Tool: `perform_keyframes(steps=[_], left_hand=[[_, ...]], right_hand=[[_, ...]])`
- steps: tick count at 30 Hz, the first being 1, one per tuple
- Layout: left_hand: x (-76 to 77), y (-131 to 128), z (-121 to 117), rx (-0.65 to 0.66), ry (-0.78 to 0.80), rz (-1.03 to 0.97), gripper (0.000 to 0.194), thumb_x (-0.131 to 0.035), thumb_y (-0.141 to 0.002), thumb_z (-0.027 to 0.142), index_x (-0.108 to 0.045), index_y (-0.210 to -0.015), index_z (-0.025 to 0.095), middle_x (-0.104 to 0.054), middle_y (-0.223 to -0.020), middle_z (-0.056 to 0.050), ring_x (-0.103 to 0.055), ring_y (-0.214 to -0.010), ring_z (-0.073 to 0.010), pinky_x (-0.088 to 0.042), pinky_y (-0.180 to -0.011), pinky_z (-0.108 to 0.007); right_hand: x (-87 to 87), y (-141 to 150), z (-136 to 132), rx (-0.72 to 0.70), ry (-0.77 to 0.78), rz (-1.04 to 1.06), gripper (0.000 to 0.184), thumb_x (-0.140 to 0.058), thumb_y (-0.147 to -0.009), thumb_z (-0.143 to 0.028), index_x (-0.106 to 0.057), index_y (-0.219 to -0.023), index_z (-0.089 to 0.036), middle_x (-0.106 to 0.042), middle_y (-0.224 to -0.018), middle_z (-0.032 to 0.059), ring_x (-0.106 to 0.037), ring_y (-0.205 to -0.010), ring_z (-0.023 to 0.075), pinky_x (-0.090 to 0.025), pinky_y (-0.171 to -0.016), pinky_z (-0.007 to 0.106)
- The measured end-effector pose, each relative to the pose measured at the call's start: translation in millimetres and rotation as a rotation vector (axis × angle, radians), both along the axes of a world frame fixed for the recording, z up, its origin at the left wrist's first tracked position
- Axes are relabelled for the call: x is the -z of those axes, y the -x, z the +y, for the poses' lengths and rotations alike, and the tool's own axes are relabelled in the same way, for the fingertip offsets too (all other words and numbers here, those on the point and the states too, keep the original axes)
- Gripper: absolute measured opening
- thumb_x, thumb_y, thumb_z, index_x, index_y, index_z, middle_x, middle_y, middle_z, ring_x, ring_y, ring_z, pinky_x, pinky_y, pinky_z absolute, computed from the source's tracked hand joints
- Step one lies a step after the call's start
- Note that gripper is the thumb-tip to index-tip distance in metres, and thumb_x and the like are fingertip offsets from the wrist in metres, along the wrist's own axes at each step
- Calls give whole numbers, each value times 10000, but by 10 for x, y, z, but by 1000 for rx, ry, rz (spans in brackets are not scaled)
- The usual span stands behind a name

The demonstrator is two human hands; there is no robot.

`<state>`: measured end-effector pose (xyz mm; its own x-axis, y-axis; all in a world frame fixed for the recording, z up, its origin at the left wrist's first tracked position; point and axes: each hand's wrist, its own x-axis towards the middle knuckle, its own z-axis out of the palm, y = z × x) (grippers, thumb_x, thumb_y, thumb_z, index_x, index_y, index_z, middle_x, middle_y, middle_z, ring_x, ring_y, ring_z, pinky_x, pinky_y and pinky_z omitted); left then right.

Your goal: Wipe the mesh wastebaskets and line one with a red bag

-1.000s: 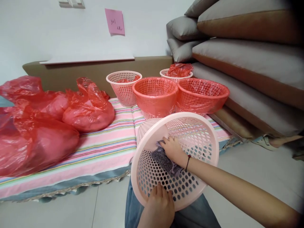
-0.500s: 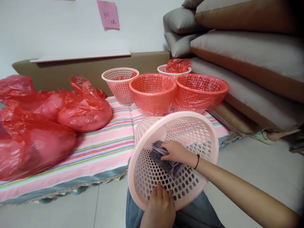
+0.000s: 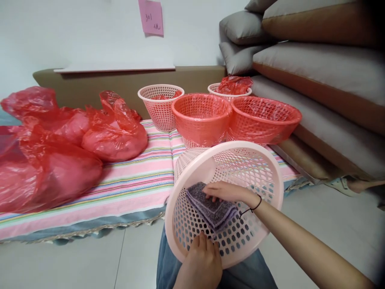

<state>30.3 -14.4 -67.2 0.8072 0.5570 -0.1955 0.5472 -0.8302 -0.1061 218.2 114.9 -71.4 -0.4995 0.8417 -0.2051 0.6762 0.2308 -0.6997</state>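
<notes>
A pale pink mesh basket (image 3: 224,145) is tilted on my lap with its mouth facing me. My left hand (image 3: 201,259) grips the near rim, its fingers curled over the inside wall. Inside the basket, a folded dark grey cloth (image 3: 207,202) with lilac edging lies against the holed wall. My right hand (image 3: 224,191) is on the cloth's upper part, fingers bent onto it and pressing it against the wall. The palm side and some fingertips are hidden.
Red plastic bags (image 3: 117,136) with rounded contents sit left on a striped mat (image 3: 141,180). Behind stand a pink basket (image 3: 161,108), two red-covered baskets (image 3: 201,120) and another pale basket (image 3: 214,89) holding red plastic. Grey-brown cushions (image 3: 315,68) are stacked at right.
The bunched cloth now lies flatter and more spread out inside the basket. My right hand has shifted its hold on it, fingers straighter. My left hand stays on the rim.
</notes>
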Motion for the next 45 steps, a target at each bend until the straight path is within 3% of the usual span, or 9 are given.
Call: perform_keyframes(steps=[3, 9, 14, 22, 29, 34, 38, 41, 45], left_hand=[[-65, -16, 1, -7, 51, 41, 302, -527, -955, 201, -723, -1160, 98, -732, -1089, -194, -716, -1023, -327, -614, -809, -365], [89, 100, -14, -34, 36, -62, 293, -537, -955, 200, -714, -1168, 105, -744, -1059, -199, -718, -1019, -335, -613, -793, -398], [224, 149, -9, -37, -6, -148, 289, -513, -970, 210, -706, -1162, 111, -747, -1029, -200, -714, -1024, -323, -598, -773, -387], [396, 189, -43, -12, -99, -199, 253, -516, -963, 184, -715, -1094, 99, -747, -1010, -195, -705, -1021, -294, -558, -781, -360], [214, 98, -51, -32, -100, -176, 249, -590, -922, 193, -734, -1121, 149, -760, -1001, -170, -727, -970, -289, -566, -745, -338], [115, 8, -35, -23, -97, -136, 253, -562, -938, 195, -750, -1098, 138, -760, -1000, -177, -734, -949, -297, -571, -728, -339], [123, 26, -36, -16, -106, -125, 265, -545, -950, 204, -745, -1109, 135, -756, -1015, -183, -731, -951, -303, -563, -744, -354], [121, 69, -20, -34, -80, -137, 267, -565, -940, 205, -731, -1142, 153, -759, -1013, -168, -723, -969, -296, -549, -745, -344], [173, 97, -32, -33, -103, -190, 258, -539, -949, 189, -737, -1111, 153, -764, -982, -154, -718, -971, -279, -531, -732, -324]], right_hand=[[101, 94, -85, 11, -31, -46, 315, -491, -979, -372, -708, -913, -153, -724, -832, 38, -649, -741, 175, -484, -688, 278], [116, 245, -236, 73, -200, -189, 378, -672, -887, -353, -649, -1187, -125, -672, -1186, 128, -591, -1116, 275, -415, -971, 363], [77, 180, -298, 72, -203, -361, 257, -749, -808, -318, -702, -956, -113, -686, -985, 143, -622, -958, 310, -443, -826, 374], [136, 207, -260, 9, -183, -426, 78, -690, -820, -172, -661, -747, -173, -695, -862, 76, -619, -866, 223, -380, -713, 284], [-152, -90, -84, 127, -249, -407, 127, -586, -899, -172, -610, -774, -166, -666, -857, 69, -566, -760, 178, -329, -655, 278], [-53, -92, -144, 76, -194, -426, 158, -696, -833, -191, -610, -702, -177, -656, -777, 46, -577, -733, 189, -322, -628, 280], [-79, -21, -267, 99, -244, -375, 177, -660, -900, -339, -643, -896, -163, -668, -922, 75, -600, -876, 226, -390, -746, 300], [-164, 19, -404, 41, -265, -332, 314, -771, -802, -373, -636, -994, -164, -652, -1009, 74, -587, -957, 245, -415, -809, 318], [-177, 62, -560, -67, -210, -419, 420, -881, -630, -207, -660, -983, -158, -637, -1086, 96, -593, -955, 276, -422, -784, 336]])
